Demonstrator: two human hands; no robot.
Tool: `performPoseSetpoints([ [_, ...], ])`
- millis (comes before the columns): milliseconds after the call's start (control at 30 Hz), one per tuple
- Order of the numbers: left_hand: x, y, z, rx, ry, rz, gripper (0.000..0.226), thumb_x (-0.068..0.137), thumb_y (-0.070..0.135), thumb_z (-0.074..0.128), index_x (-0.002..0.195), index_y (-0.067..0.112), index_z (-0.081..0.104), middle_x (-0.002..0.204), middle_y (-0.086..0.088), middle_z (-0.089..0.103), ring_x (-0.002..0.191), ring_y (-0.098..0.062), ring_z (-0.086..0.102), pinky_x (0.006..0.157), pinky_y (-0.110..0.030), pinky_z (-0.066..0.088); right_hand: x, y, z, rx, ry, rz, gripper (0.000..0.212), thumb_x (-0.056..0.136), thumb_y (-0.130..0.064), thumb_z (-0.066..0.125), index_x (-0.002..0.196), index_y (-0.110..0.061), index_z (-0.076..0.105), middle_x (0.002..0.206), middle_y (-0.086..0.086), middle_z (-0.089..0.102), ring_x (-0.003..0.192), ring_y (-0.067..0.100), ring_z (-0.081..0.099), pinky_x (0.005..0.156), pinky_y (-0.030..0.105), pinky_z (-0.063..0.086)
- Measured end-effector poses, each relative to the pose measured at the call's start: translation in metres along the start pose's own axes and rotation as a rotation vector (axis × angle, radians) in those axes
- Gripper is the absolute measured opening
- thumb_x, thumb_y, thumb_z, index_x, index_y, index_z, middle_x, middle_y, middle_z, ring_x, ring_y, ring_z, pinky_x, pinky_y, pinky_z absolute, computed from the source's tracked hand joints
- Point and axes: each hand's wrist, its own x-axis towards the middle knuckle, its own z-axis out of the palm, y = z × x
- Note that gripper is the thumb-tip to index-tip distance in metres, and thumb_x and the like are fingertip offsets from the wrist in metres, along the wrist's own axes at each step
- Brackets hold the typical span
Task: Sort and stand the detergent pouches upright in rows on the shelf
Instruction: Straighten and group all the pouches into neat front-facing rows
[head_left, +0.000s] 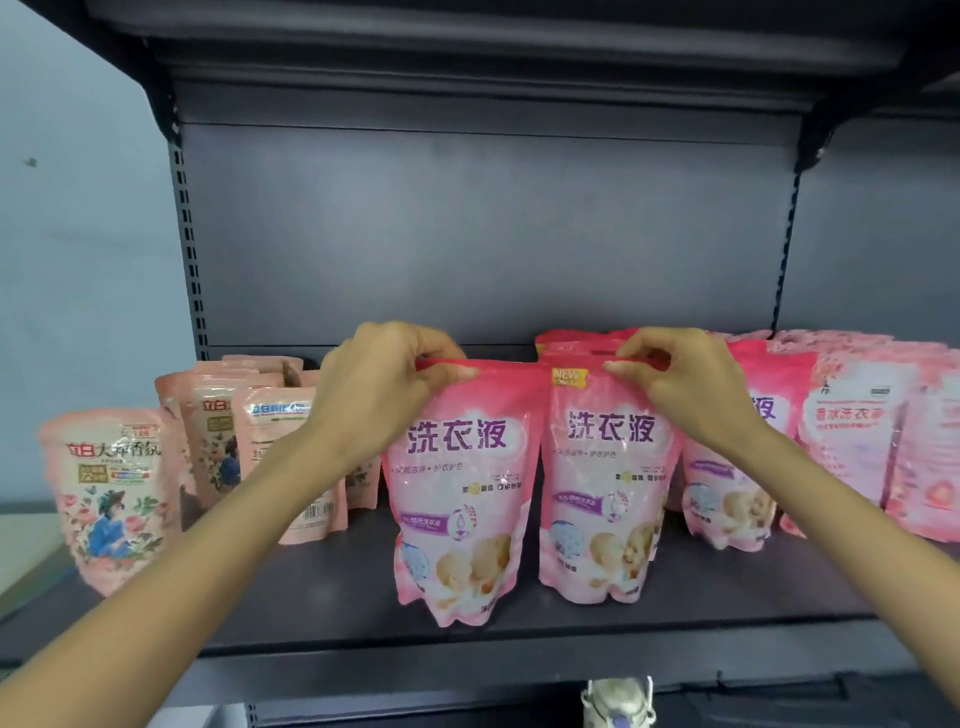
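My left hand (384, 384) pinches top edge of left pouch (457, 499) just below it; right hand (685, 384) pinches right pouch (608, 493) likewise. I'd settle both bases flat on shelf (311, 597), fronts level, then release.

Head view, close before the shelf (337, 597), seemingly level.
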Motion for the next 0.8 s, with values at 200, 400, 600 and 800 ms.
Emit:
performPoseSetpoints([
  [200,0.012,0.019,0.029,0.005,-0.028,-0.024,0.013,0.078,0.048,0.066,0.078,0.036,0.07,0.068,0.014,0.065,0.071,-0.01,0.058,0.061,-0.026,0.038,0.0,0.025,-0.02,0.039,0.002,-0.024,0.008,0.079,-0.032,0.072,0.075,-0.025,0.07,0.064,-0.016,0.06,0.06,0.0,0.051,0.058,0.027,0.036],
  [400,0.024,0.055,0.059,0.047,-0.012,-0.023,0.012,0.078,0.047,0.066,0.078,0.036,0.071,0.071,0.013,0.068,0.076,-0.013,0.061,0.063,-0.028,0.042,0.014,0.058,-0.051,0.09,-0.007,-0.062,0.007,0.078,-0.034,0.072,0.074,-0.03,0.068,0.071,-0.011,0.066,0.069,0.011,0.06,0.07,0.036,0.051],
  [600,0.027,0.092,0.093,0.023,0.043,-0.076,0.013,0.077,0.049,0.066,0.078,0.036,0.071,0.064,0.023,0.059,0.069,-0.007,0.054,0.062,-0.026,0.035,0.016,0.104,-0.068,0.085,-0.044,-0.088,0.006,0.079,-0.032,0.072,0.077,-0.027,0.07,0.075,-0.01,0.068,0.072,0.011,0.062,0.071,0.037,0.052],
  [800,0.027,0.121,0.118,0.026,0.116,-0.1,0.019,0.077,0.05,0.066,0.076,0.032,0.071,0.056,0.012,0.059,0.059,-0.01,0.053,0.055,-0.024,0.036,0.008,0.141,-0.08,0.042,-0.015,-0.096,0.01,0.081,-0.034,0.069,0.08,-0.024,0.071,0.074,-0.012,0.067,0.07,0.01,0.06,0.062,0.032,0.047],
])
